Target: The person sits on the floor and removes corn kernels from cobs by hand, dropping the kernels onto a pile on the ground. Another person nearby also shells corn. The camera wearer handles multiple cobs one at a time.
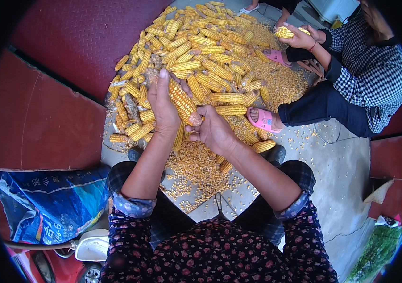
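My left hand (163, 102) is closed around an ear of corn (180, 99), which lies tilted with its pale butt end towards me. At that lower end my right hand (215, 131) touches the cob with thumb and fingers; whether it grips it firmly cannot be told. Some kernels are gone near the butt end. Behind and under both hands spreads a large pile of husked corn ears (201, 49). Loose kernels (201, 169) cover the floor between my feet, below my right hand.
At the right a seated person (370, 74) in a checked top and pink sandals holds another ear. A further person's foot shows at the top. Red metal panels (45, 116) stand at the left, above a blue printed sack (56, 205). More loose kernels (282, 81) lie near the sandals.
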`<action>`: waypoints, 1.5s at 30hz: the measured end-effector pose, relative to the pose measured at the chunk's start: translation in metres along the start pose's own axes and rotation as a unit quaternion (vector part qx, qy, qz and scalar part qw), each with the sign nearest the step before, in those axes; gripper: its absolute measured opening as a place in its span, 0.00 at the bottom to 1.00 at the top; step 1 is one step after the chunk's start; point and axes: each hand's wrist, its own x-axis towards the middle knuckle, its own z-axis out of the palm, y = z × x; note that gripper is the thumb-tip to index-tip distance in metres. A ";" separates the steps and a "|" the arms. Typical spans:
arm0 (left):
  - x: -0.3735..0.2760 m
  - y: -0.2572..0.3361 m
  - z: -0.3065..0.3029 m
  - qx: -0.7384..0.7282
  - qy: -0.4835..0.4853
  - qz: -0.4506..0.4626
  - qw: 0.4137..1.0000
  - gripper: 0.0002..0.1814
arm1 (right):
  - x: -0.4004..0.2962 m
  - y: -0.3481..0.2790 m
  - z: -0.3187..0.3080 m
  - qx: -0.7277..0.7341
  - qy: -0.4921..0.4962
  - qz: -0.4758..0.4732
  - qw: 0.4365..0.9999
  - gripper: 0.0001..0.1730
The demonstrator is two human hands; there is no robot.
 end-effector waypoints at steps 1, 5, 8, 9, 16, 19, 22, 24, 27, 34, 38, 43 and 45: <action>0.000 -0.002 -0.001 -0.012 -0.005 0.006 1.000 0.20 | 0.000 0.000 0.000 0.004 0.000 0.001 1.000 0.13; 0.000 -0.006 -0.002 -0.030 -0.016 0.029 0.999 0.20 | -0.002 -0.001 -0.001 0.026 -0.005 -0.013 1.000 0.10; 0.002 -0.004 0.000 -0.042 0.015 0.009 0.999 0.20 | 0.000 0.000 -0.002 -0.018 0.025 -0.067 0.997 0.08; 0.002 -0.004 0.000 -0.049 0.022 0.001 0.999 0.20 | 0.001 0.002 -0.001 -0.049 0.041 -0.086 0.994 0.07; 0.007 -0.004 -0.004 -0.090 0.042 -0.059 0.993 0.19 | 0.002 0.001 -0.003 0.042 0.008 -0.053 0.998 0.10; 0.007 -0.006 -0.003 -0.087 0.043 -0.037 0.995 0.18 | -0.003 -0.004 0.001 0.032 0.010 -0.032 0.999 0.11; 0.003 -0.007 0.001 -0.055 0.032 -0.021 0.998 0.18 | -0.002 0.001 -0.004 0.028 0.021 -0.032 0.999 0.11; 0.000 -0.007 0.001 -0.036 0.025 -0.023 0.999 0.18 | 0.002 0.003 -0.007 0.023 0.019 -0.043 0.999 0.10; 0.000 -0.006 0.000 -0.032 0.025 -0.035 0.999 0.18 | 0.002 0.003 -0.005 -0.017 0.030 -0.050 0.998 0.09; 0.006 -0.007 0.002 -0.073 0.094 -0.043 0.992 0.16 | -0.002 0.004 -0.001 -0.043 0.061 -0.046 0.996 0.11; 0.006 -0.008 -0.001 -0.058 0.113 -0.065 0.990 0.14 | -0.002 -0.003 0.001 -0.137 0.050 -0.050 0.988 0.15; 0.007 -0.008 0.001 -0.054 0.143 -0.090 0.984 0.14 | 0.002 -0.001 -0.006 -0.162 0.027 -0.048 0.985 0.17; 0.008 -0.008 0.002 -0.065 0.152 -0.103 0.981 0.14 | 0.003 0.005 -0.008 -0.138 0.025 -0.055 0.989 0.19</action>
